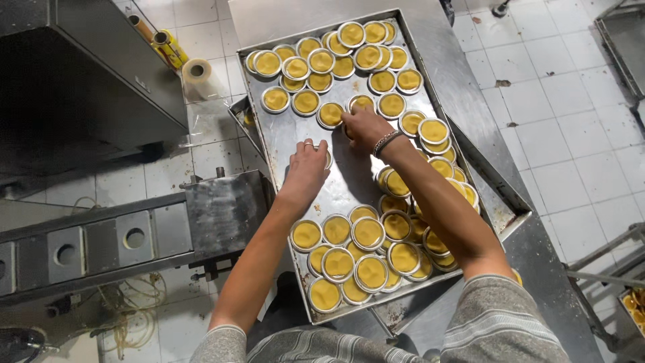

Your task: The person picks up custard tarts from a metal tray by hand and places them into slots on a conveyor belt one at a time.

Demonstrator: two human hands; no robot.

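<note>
Tray (282,144) of steel, rectangular, lying on a steel table (484,128) over a white tiled floor (557,114). I log round foil cups of yellow filling in three lots: a far cluster (336,60) spread mostly one deep, a right-edge heap (437,154) overlapping, and a near heap (356,259) piled two deep. Bare metal shows in the tray's middle and along its left side.

Left hand (306,168): flat, palm down, fingers curled over one cup (328,158) at mid-tray; whether it grips or only covers it, I cannot tell. Right hand (366,128): fingertips pinched on a cup (361,103) at the near edge of the far cluster, beside another cup (330,114).

Judged progress: far rows look laid out; the heaps at the right and near ends remain unsorted, so roughly half is left.

Also present: grey machine housing (87,74), roll of clear film (198,74).
</note>
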